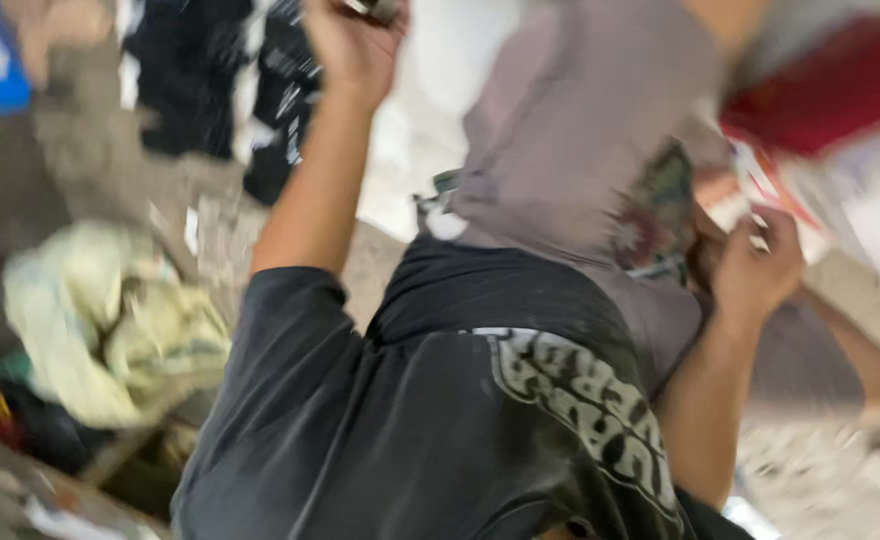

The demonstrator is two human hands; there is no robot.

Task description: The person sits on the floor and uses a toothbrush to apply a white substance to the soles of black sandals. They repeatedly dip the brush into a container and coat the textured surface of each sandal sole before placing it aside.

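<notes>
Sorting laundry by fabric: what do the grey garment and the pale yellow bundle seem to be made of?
Grey garment, gripped by the right hand: looks like soft matte knit, draping in folds; blur leaves it open. Pale yellow bundle: crumpled cloth, probably thin cotton.

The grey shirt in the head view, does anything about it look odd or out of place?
The grey shirt hangs bunched and twisted between the raised left hand and the right hand, which grips its printed edge. A pale yellow cloth lies crumpled on the floor. The picture is blurred.

Gritty grey floor (110,160) with a pale crumpled cloth heap (110,320)
</notes>
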